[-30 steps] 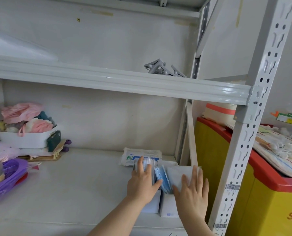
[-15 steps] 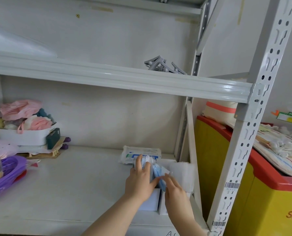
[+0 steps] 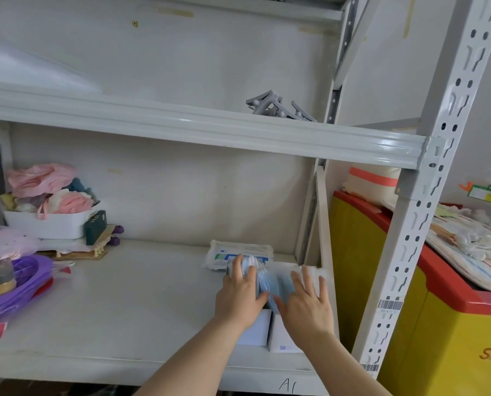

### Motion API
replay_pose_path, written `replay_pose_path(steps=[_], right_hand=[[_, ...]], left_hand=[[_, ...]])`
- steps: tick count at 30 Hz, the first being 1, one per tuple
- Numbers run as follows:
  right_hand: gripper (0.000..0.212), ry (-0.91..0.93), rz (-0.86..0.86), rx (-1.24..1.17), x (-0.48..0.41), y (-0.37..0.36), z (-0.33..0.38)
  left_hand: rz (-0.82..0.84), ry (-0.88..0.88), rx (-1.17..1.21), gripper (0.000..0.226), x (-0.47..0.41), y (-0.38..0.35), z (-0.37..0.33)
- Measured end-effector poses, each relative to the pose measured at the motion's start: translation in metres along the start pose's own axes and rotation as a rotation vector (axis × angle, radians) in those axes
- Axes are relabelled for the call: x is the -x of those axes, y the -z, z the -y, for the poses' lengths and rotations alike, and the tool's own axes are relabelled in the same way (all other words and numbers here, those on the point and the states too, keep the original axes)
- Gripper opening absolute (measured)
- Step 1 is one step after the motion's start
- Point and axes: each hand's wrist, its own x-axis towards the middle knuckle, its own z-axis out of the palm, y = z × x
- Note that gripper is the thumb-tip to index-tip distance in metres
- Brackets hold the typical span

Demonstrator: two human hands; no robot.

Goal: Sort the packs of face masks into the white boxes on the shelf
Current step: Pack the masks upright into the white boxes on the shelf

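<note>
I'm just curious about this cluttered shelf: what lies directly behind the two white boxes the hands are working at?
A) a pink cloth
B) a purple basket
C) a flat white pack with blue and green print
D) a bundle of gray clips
C: a flat white pack with blue and green print lies on the shelf just behind the white boxes, beyond the left hand that holds the mask packs.

Shelf beam [image 3: 238,132]: painted metal, glossy grey. Under my left hand [image 3: 238,298], mask packs [image 3: 270,282]: clear crinkly plastic film, shiny. White boxes [image 3: 256,330]: matt card, smooth. Purple basket [image 3: 24,284]: glossy plastic.
</note>
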Motion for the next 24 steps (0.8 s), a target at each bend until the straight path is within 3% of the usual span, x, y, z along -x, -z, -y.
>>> replay_pose_path(steps=[3, 8, 13, 20, 24], right_hand=[[0.086, -0.065, -0.032, -0.040, 0.004, -0.004, 0.000], [0.099, -0.155, 0.145, -0.118, 0.007, -0.006, -0.002], [0.109, -0.196, 0.157, -0.120, 0.004, -0.004, -0.003], [0.081, -0.203, 0.124, -0.164, -0.001, 0.004, 0.005], [0.065, -0.274, 0.003, -0.136, 0.006, 0.004, 0.005]], left_hand=[[0.014, -0.010, -0.002, 0.049, 0.000, 0.000, -0.001], [0.043, -0.024, -0.010, 0.048, 0.000, 0.000, 0.002], [0.035, -0.043, -0.020, 0.049, 0.000, 0.000, 0.003], [0.043, -0.047, -0.014, 0.042, -0.001, -0.003, 0.004], [0.033, -0.044, -0.029, 0.041, -0.001, -0.003, 0.006]])
